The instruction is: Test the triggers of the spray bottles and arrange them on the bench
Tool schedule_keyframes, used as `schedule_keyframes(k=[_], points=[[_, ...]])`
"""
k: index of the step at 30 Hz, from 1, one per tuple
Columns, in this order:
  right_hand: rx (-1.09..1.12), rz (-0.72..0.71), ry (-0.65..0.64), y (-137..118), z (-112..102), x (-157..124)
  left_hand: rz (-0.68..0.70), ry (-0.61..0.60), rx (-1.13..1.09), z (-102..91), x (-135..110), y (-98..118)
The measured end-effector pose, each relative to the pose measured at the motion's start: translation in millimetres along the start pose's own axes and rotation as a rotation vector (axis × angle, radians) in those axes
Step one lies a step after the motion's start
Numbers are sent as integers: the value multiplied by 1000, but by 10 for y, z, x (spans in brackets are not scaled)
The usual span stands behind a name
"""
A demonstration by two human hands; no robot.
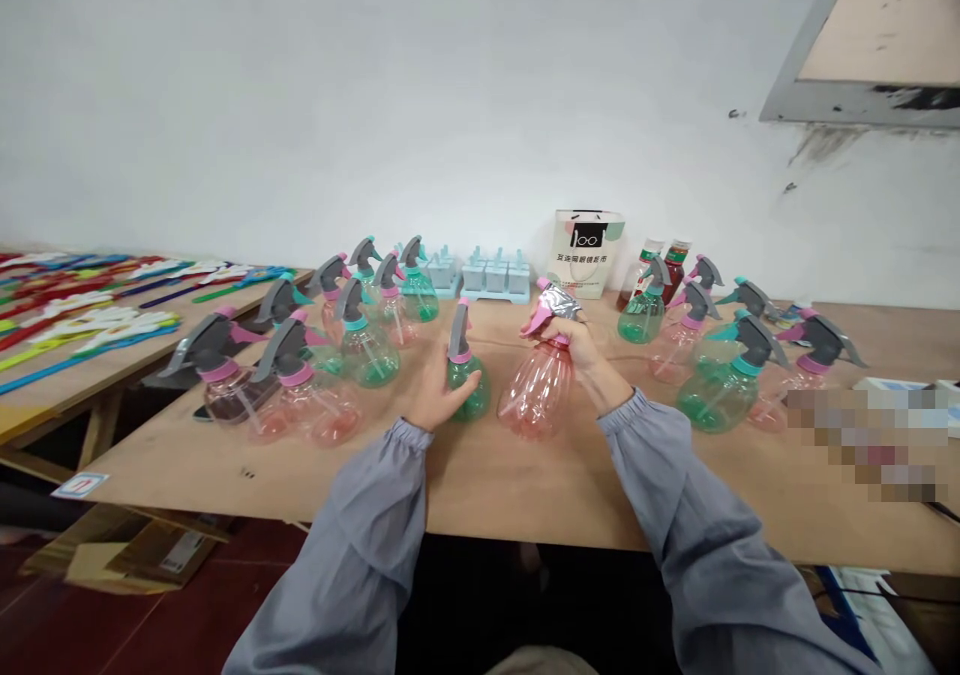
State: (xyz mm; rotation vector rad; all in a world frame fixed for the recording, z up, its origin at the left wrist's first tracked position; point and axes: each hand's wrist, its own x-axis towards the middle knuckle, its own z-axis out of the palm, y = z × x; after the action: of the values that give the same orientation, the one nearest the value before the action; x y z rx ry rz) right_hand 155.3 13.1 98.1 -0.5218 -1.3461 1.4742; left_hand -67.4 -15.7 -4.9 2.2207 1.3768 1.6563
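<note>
1. my left hand is wrapped around the green spray bottle, which stands upright on the table.
2. my right hand grips the tilted pink spray bottle at its neck, just beside the green one.
3. both look empty, so i judge them light, thin-walled and slick. the neck under the trigger seems the firmest hold.

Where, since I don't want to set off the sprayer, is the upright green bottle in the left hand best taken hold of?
Probably by the pink collar under the grey sprayer head, coming from the left. The green bottle stands upright, the collar is its slimmest part, and the tilted pink bottle in the right hand crowds its right side.
</note>
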Motion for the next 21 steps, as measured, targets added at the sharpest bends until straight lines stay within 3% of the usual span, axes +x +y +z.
schedule_keyframes(k=[6, 10, 16, 21], points=[[31, 27, -85, -8, 78, -28, -34, -14, 15, -7, -11, -1], [78, -48, -42, 7, 43, 5, -57, -19, 15, -9, -16, -8], [50, -5, -57, 9, 1, 20, -28, -33, 17, -19, -8, 15], [3, -84, 35, -15, 20, -2, -61, -29, 19, -19, -7, 20]])
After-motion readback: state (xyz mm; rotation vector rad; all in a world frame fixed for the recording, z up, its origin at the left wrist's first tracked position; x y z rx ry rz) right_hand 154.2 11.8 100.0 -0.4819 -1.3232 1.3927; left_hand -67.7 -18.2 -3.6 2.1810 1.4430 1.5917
